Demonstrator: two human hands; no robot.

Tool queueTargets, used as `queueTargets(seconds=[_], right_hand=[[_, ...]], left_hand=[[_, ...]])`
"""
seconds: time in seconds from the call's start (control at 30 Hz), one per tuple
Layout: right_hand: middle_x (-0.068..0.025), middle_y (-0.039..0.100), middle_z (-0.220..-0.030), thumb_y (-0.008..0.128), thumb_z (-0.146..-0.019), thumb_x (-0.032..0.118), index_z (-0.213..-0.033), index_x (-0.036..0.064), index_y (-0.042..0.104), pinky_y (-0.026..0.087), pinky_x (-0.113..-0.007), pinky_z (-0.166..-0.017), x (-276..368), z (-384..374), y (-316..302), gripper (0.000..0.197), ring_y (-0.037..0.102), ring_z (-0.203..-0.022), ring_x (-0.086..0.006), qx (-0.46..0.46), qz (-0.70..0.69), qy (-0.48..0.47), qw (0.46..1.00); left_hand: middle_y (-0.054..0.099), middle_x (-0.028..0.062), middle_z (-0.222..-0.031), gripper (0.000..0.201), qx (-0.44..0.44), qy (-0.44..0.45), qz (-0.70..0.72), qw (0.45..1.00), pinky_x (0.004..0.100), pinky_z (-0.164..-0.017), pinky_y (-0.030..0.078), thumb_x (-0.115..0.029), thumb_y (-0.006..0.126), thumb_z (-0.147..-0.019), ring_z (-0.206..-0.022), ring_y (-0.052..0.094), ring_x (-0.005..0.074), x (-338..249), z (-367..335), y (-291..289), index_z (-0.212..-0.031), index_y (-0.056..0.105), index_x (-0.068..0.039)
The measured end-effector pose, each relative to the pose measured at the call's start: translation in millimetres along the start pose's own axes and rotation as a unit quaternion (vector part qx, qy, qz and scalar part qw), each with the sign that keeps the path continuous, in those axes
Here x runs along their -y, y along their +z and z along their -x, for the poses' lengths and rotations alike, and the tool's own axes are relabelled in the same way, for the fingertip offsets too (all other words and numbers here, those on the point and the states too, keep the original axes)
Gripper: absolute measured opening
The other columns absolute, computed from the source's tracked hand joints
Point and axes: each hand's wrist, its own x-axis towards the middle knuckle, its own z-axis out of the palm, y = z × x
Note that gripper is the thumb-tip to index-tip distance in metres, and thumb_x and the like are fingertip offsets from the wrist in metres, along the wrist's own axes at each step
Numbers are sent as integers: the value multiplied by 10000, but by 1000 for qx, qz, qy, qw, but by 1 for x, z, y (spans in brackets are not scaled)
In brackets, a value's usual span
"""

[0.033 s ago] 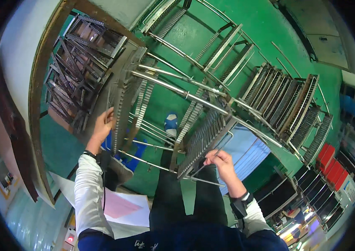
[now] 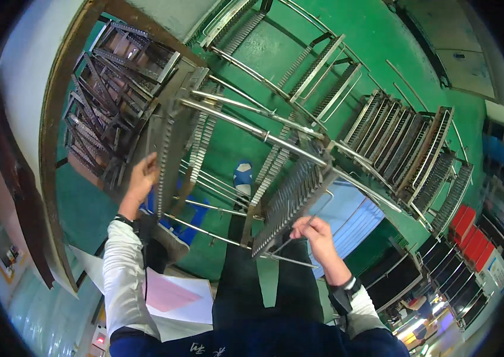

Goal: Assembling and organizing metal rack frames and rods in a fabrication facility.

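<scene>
In front of me is a metal rack (image 2: 228, 119) with rows of slotted teeth on two side panels joined by shiny rods. It stands tilted, its lower end above my legs. My left hand (image 2: 142, 183) is closed at the outer side of the left toothed panel (image 2: 171, 157); the fingertips are partly hidden there. My right hand (image 2: 313, 233) has its fingers wrapped round the thin wire handle (image 2: 281, 246) on the outer side of the right toothed panel (image 2: 290, 199).
More slotted racks stand on the green floor (image 2: 377, 53), including a dense group (image 2: 391, 140) at right. Dark slotted frames (image 2: 115, 101) are piled at left. A blue slatted board (image 2: 347, 220) and red bins (image 2: 472, 235) are at right. Pink paper (image 2: 171, 293) lies lower left.
The rack's upper left part has shifted slightly left and up. My left hand has moved a little left with it; my right hand is almost unchanged.
</scene>
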Motion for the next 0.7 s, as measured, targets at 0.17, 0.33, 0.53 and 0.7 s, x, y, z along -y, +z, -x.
queueTargets(seconds=[0.17, 0.33, 0.53, 0.7], right_hand=[[-59, 549, -653, 467, -898, -10, -803, -2, 543, 490, -318, -618, 44, 19, 17, 122, 561, -600, -164, 3, -45, 4, 999], [-10, 376, -576, 422, -899, 5, -772, 74, 401, 452, -331, -528, 37, 13, 18, 146, 386, -479, -135, -78, -87, 28, 993], [2, 364, -563, 403, -920, 38, -835, 86, 392, 401, -300, -436, 93, 34, 6, 98, 351, -434, -114, -94, -34, 26, 995], [10, 363, -554, 416, -944, 66, -840, 88, 407, 405, -282, -430, 88, 20, 1, 107, 348, -433, -95, -82, -7, 63, 995]], left_hand=[[647, 45, -1107, 353, 0, -107, -25, 994, 271, -846, 469, -48, 516, -883, -965, 600, 142, -84, -2, -39, -1226, 579, 7], [642, 41, -1123, 375, 8, 4, -54, 999, 255, -863, 446, -56, 544, -854, -976, 586, 132, -64, -11, -38, -1221, 590, 3], [648, 37, -1091, 382, 23, -81, 9, 996, 264, -861, 445, -24, 524, -802, -969, 591, 147, -64, 25, -38, -1173, 610, 4], [655, 35, -1061, 335, -30, -114, 9, 993, 278, -846, 459, -16, 511, -843, -938, 600, 139, -45, 26, -25, -1158, 625, -1]])
